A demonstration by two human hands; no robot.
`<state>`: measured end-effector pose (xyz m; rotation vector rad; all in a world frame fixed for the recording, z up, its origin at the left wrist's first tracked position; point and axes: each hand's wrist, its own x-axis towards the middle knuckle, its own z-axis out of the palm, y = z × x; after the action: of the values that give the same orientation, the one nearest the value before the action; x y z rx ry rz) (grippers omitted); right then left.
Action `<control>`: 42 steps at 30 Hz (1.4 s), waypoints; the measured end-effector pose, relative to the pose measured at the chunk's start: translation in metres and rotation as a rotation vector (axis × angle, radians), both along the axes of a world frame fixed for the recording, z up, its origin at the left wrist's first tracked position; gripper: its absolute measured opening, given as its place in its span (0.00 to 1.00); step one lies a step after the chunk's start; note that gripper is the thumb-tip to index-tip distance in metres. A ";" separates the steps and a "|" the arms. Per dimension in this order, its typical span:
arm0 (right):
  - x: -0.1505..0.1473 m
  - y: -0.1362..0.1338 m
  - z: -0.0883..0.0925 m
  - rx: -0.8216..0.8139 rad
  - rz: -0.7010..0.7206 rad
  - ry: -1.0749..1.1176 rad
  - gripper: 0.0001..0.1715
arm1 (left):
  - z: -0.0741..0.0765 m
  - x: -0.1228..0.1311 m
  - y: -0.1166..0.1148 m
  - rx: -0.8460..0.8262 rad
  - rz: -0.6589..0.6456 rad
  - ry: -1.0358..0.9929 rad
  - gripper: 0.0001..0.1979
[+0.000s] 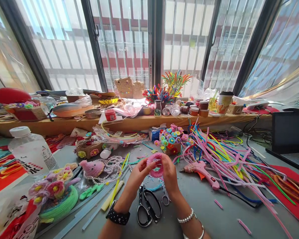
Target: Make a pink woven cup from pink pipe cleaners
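A pink fuzzy ring [156,173], seemingly made of pipe cleaner, is held up over the grey table between both hands. My left hand [142,171] closes its thumb and fingers on the ring's left side. On the opposite side, my right hand [168,172] grips the ring with its fingers behind it. Below the hands lie black-handled scissors [149,207] and a smaller metal pair of scissors [165,196]. A pink hot glue gun [203,171] rests to the right of my right hand, its black cord trailing off.
Pipe cleaners [219,152] pile up at the right, near a laptop [290,136]. A basket of fuzzy flowers [171,141] stands behind the hands. Leftward are glue sticks [77,212], pearl strings [114,167], a green flower piece [61,202] and a water bottle [31,151]. A cluttered ledge [137,124] runs behind.
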<state>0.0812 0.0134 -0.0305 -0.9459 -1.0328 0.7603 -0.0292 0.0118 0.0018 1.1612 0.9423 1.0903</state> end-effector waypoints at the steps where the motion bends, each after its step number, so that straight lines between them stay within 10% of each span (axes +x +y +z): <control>1: 0.003 0.001 0.001 -0.005 0.039 -0.026 0.22 | 0.000 -0.002 0.001 -0.011 -0.024 0.028 0.24; 13: 0.046 0.003 0.002 -0.266 0.598 0.082 0.25 | -0.001 -0.005 0.005 -0.015 -0.008 0.070 0.25; 36: 0.076 -0.007 0.011 -0.113 0.679 -0.055 0.27 | 0.008 -0.005 -0.002 0.169 -0.096 -0.009 0.24; 42: 0.072 -0.007 0.015 -0.207 0.515 -0.171 0.22 | 0.007 0.000 -0.004 0.102 0.001 0.108 0.21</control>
<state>0.1527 0.0061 -0.0158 -0.9416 -1.3925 1.2469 -0.0297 0.0080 0.0088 1.3141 0.9800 1.0960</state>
